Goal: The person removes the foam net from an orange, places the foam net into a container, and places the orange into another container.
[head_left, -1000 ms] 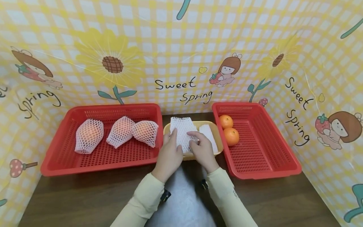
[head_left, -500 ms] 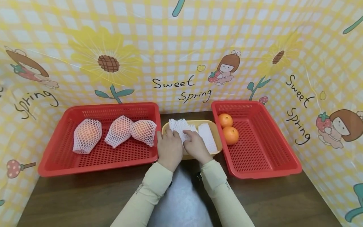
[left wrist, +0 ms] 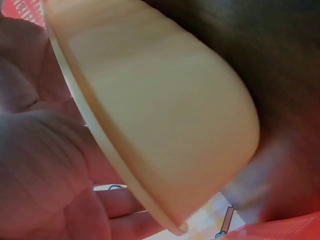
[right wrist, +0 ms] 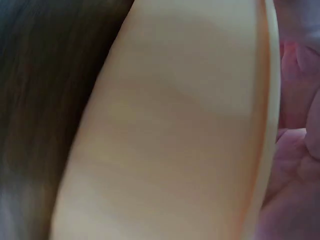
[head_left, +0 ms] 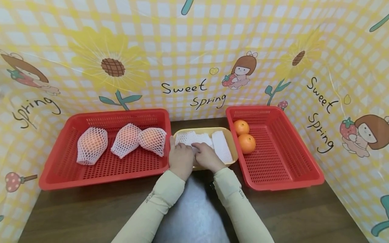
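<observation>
Both hands reach over a small yellow basket (head_left: 233,148) in the middle. The left hand (head_left: 182,160) covers its left part, fingers bent down over a white foam net sleeve (head_left: 185,137). The right hand (head_left: 209,158) is close beside it, index finger bent towards the left hand's fingers at the sleeve's near end. I cannot tell whether the fingers pinch the sleeve, since the fingertips are largely hidden. Another white foam sleeve (head_left: 222,146) lies flat on the basket's right side. In the wrist views the basket's outer wall (left wrist: 170,100) hides much of each hand.
On the left, a red basket (head_left: 106,177) holds three orange-coloured fruits in foam nets (head_left: 92,145). The red basket (head_left: 284,184) on the right holds two bare oranges (head_left: 247,143). A checked, printed cloth (head_left: 170,50) hangs behind the wooden table (head_left: 76,212).
The foam sleeve that stood spread between the hands has come down into the left of the yellow basket. The left hand turned over it, and the right hand shifted slightly left.
</observation>
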`<state>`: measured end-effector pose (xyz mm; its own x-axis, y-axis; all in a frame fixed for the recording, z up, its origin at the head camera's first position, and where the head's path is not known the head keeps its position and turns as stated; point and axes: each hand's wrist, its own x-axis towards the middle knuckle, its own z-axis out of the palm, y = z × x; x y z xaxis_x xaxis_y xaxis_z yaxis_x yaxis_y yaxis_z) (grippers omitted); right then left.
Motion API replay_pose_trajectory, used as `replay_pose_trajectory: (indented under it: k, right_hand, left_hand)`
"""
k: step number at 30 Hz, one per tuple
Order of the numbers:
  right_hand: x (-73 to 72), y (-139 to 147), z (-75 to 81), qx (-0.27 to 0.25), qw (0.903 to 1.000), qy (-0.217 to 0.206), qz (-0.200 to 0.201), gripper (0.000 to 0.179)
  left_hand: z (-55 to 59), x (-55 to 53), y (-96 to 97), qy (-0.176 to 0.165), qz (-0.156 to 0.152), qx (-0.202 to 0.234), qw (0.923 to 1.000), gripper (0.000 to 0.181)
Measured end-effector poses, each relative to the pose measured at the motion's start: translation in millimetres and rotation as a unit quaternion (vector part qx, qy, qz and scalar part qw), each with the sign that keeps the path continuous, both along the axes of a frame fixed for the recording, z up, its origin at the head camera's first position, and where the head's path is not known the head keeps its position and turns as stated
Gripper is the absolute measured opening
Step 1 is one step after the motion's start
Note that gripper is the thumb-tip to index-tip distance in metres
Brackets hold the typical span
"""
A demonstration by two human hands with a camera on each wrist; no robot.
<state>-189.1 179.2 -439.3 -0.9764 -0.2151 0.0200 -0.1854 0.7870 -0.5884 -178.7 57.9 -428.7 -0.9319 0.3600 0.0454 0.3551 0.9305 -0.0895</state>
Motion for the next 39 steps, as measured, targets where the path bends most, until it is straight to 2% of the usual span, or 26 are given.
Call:
replay_pose_trajectory:
  k: [3,6,8,10,12,14,17,20,24,28,32,34,36,39]
  right_hand:
    - [4.5,-5.0,2.0,0.088,0.9943,0.055,-0.023,0.041]
    - [10.3,-9.9,7.7,0.174,0.9762,0.124,-0.033,0.039]
    - [11.1,-12.3,10.8,0.212,0.9632,0.165,-0.01,0.037]
    - [10.3,-14.1,13.3,0.238,0.9538,0.181,0.028,0.032]
    - [8.5,-15.1,14.0,0.259,0.9496,0.163,0.067,0.03]
    - [6.7,-15.3,12.3,0.275,0.9506,0.111,0.091,0.031]
    - [4.4,-14.3,8.3,0.288,0.9537,0.017,0.085,0.042]
    - [2.3,-13.2,6.2,0.29,0.9538,-0.045,0.064,0.051]
    - [-1.9,-11.4,7.1,0.269,0.9588,-0.066,0.061,0.051]
    - [-6.5,-7.5,7.8,0.235,0.9674,-0.073,0.061,0.053]
    - [-11.5,-2.9,7.2,0.221,0.9704,-0.08,0.057,0.057]
    - [-13.4,-1.2,6.0,0.218,0.9707,-0.085,0.055,0.061]
    - [-14.4,-0.1,4.6,0.216,0.9708,-0.089,0.055,0.063]
    - [-14.6,1.2,3.6,0.219,0.9698,-0.094,0.053,0.068]
  left_hand:
    - [1.1,-2.0,-0.1,-0.028,0.008,-0.01,0.9995,0.022]
    - [3.0,-3.2,-1.0,-0.043,0.016,-0.025,0.9986,0.02]
    - [4.6,-4.2,-2.4,-0.054,0.015,-0.048,0.9973,0.02]
    - [5.7,-5.3,-4.2,-0.065,0.01,-0.076,0.9949,0.025]
    - [6.2,-6.3,-5.6,-0.075,0.008,-0.094,0.9927,0.029]
    - [5.5,-7.6,-6.2,-0.084,0.009,-0.101,0.9912,0.032]
    - [3.1,-9.1,-3.9,-0.096,0.017,-0.104,0.9898,0.035]
    - [1.1,-12.3,1.4,-0.11,0.022,-0.132,0.9849,0.04]
    - [2.0,-18.4,8.7,-0.139,0.032,-0.179,0.9735,0.046]
    - [3.5,-26.0,13.6,-0.159,0.031,-0.181,0.97,0.046]
    - [3.1,-32.2,15.2,-0.153,0.019,-0.164,0.9743,0.043]
    - [4.3,-31.6,12.5,-0.138,0.012,-0.149,0.9792,0.04]
    - [7.5,-29.5,6.2,-0.116,-0.001,-0.11,0.9871,0.037]
    - [20.6,-28.9,-9.7,-0.081,-0.042,-0.026,0.9955,0.036]
